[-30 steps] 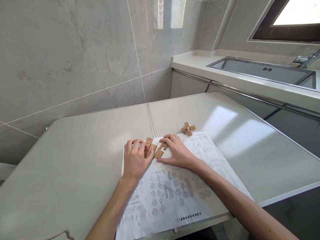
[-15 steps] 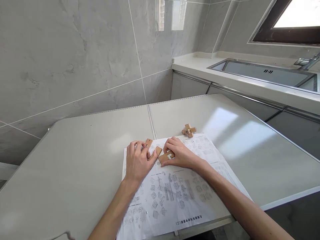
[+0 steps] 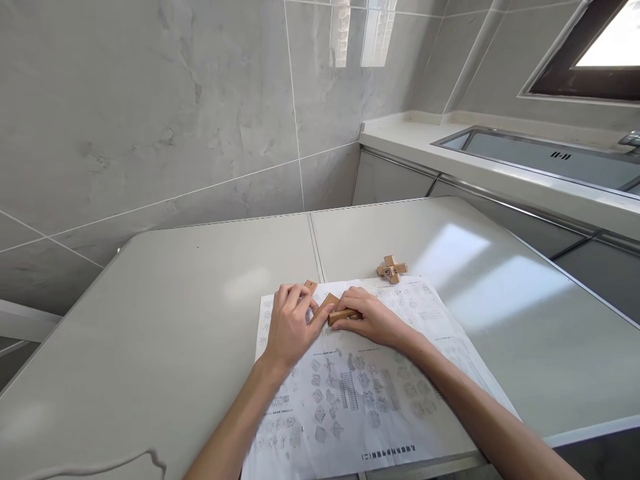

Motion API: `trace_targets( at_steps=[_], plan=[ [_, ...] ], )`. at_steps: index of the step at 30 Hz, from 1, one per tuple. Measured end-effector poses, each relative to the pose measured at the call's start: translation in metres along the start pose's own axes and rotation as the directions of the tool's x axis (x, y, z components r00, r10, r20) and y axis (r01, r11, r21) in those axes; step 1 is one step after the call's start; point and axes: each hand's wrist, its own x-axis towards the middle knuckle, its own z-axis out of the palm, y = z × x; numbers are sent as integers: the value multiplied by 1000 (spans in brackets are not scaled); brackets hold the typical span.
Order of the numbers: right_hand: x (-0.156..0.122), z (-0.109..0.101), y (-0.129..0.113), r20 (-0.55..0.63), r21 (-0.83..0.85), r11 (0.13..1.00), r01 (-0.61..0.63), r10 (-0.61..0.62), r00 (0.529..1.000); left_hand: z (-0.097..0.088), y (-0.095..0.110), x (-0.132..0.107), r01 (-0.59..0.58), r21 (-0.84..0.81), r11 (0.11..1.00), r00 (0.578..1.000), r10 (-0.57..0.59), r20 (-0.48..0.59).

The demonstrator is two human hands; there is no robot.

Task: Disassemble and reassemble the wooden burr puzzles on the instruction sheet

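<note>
Both hands are over a printed paper sheet [image 3: 380, 427] on the table. My left hand [image 3: 294, 321] is closed around flat wooden puzzle pieces; the end of one wooden piece [image 3: 311, 286] sticks out beyond its fingers, and another wooden piece [image 3: 327, 302] shows by its thumb. In my right hand [image 3: 369, 316] a wooden puzzle piece [image 3: 340, 316] is pinched, narrow edge facing me, close against the piece at my left thumb. Whether these pieces touch or interlock I cannot tell. Fingers hide much of them.
An assembled wooden cross puzzle [image 3: 392, 269] stands just past the sheet's far edge. The pale table [image 3: 200, 373] has a seam across it and meets a grey tiled wall [image 3: 200, 100]. At the right is a counter with a sink [image 3: 530, 153] under a window.
My right hand has turned its wooden piece, so the notched flat face gives way to a narrow edge. It now sits nearer the left hand. The whole view has shifted slightly.
</note>
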Motion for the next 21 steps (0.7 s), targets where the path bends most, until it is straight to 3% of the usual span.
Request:
trace_targets(
  at_steps=[7,12,15,18,21],
  plan=[
    [-2,6,-14,10,183,966,-181,183,983,-5,8,-5,233,-314,920,971,-202,130],
    [-3,13,-23,-6,201,964,-175,180,984,-5,12,-4,287,-392,874,954,-225,198],
    [-2,11,-25,-13,275,943,-185,196,980,-3,15,0,255,-435,864,963,-185,197],
    [-1,7,-25,137,526,804,-278,243,960,-3,19,2,199,-428,881,974,-131,184],
    [0,3,-23,301,776,504,-379,234,925,-3,22,3,201,-424,883,972,-127,197]
  ],
)
